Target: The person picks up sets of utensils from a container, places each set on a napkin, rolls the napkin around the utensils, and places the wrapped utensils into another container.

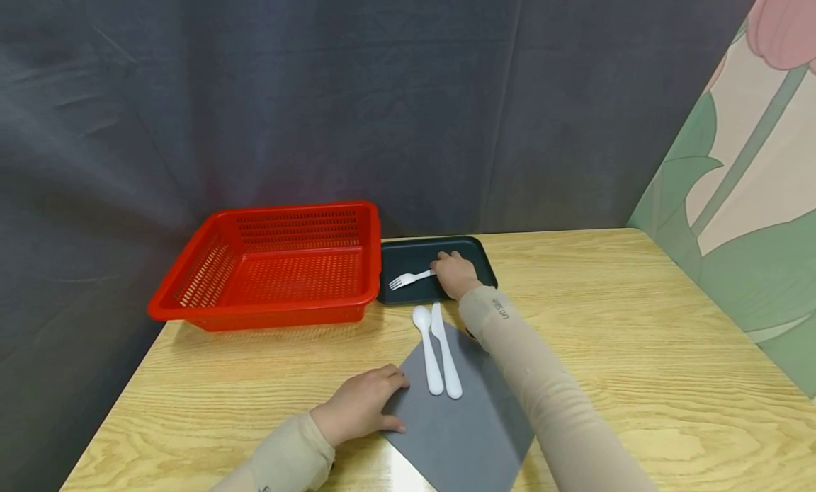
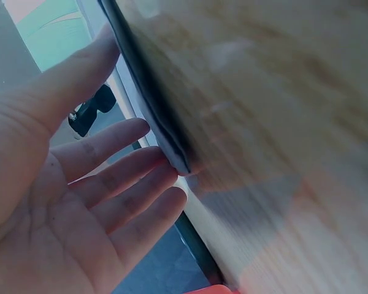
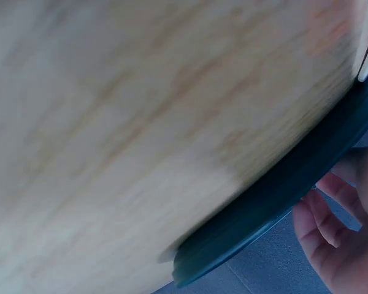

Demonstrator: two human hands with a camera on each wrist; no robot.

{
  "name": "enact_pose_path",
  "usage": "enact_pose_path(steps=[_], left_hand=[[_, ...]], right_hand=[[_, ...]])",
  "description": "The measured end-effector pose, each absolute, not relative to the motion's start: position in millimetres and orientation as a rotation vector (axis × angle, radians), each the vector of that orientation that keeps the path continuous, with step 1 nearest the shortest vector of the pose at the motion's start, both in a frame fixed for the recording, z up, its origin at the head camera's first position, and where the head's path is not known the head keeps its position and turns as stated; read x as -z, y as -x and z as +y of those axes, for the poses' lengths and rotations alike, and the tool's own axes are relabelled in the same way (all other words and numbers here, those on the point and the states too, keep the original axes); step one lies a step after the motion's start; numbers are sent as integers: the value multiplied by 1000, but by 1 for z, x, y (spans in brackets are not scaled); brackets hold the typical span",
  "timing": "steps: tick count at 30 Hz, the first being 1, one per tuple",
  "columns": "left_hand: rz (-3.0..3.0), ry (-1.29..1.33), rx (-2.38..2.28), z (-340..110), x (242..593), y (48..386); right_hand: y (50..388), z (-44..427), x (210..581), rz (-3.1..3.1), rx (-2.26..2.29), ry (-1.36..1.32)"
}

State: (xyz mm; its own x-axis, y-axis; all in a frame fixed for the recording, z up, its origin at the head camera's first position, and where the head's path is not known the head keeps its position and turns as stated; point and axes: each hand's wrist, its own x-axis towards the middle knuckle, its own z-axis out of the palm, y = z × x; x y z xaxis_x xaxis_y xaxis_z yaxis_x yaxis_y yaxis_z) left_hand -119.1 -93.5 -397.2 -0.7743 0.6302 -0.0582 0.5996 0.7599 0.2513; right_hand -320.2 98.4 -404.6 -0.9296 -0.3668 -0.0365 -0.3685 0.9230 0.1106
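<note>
A white plastic fork (image 1: 408, 278) lies across the dark tray (image 1: 411, 248), tines toward the left. My right hand (image 1: 455, 274) reaches over the tray and pinches the end of the fork's handle; in the right wrist view the curled fingers (image 3: 322, 220) show above the tray's rim (image 3: 245, 229), the fork hidden. On the grey placemat (image 1: 459, 435), set cornerwise, lie a white spoon (image 1: 430, 357) and a white knife (image 1: 448, 357) side by side, their heads past its far edge. My left hand (image 1: 362, 405) rests at the mat's left corner, fingers extended and thumb apart, touching its edge.
A red perforated basket (image 1: 293, 311) stands left of the tray, nearly against it. Behind the wooden table (image 1: 605, 322) hangs a dark grey curtain (image 1: 408, 110). A wall with painted flowers (image 1: 752, 216) borders the right side.
</note>
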Motion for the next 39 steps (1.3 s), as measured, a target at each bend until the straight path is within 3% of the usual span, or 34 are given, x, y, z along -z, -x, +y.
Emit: enact_pose_path(steps=[18,39], left_hand=[[2825,-991,-333,-94,399,119],[2814,-988,-353,-94,400,119]], right_hand=[[321,102,403,3066,-422,761],[319,105,400,3114,-517,739]])
